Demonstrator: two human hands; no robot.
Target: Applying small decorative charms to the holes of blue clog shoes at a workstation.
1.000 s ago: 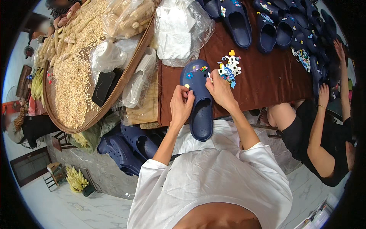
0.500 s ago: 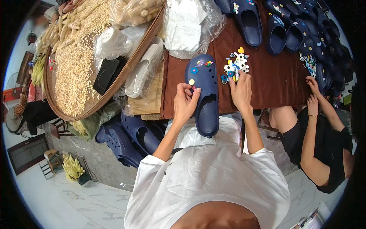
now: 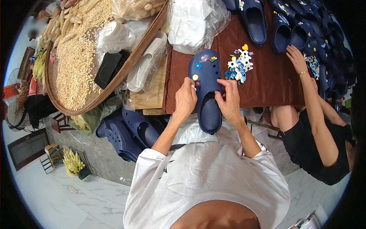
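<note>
I see a navy clog (image 3: pixel 207 89) lying lengthwise at the near edge of the table (image 3: pixel 267 87), toe pointing away from me and heel overhanging the edge toward my chest. My left hand (image 3: pixel 185 100) presses against the clog's left side, fingers curled over its rim in a narrow grip on the shoe. My right hand (image 3: pixel 230 100) holds the right side, thumb and fingers pinched at the rim of the opening; whether a charm sits between those fingertips I cannot tell. The clog's toe already carries several small coloured charms. Just right of the toe, a pile of charms (image 3: pixel 239 65) lies on the brown cloth, apart from my right hand. Further back stand more navy clogs (image 3: pixel 254 19) in rows. A clear bag (image 3: pixel 192 23) of white stuff lies beyond the clog's toe. To my left a big round basket (image 3: pixel 76 57) holds grain, with a black phone (image 3: pixel 107 70) resting in it. At my right another person's hand (image 3: pixel 296 57) rests on the table near the far clogs. More clogs (image 3: pixel 129 133) lie piled below the table, to my left.
</note>
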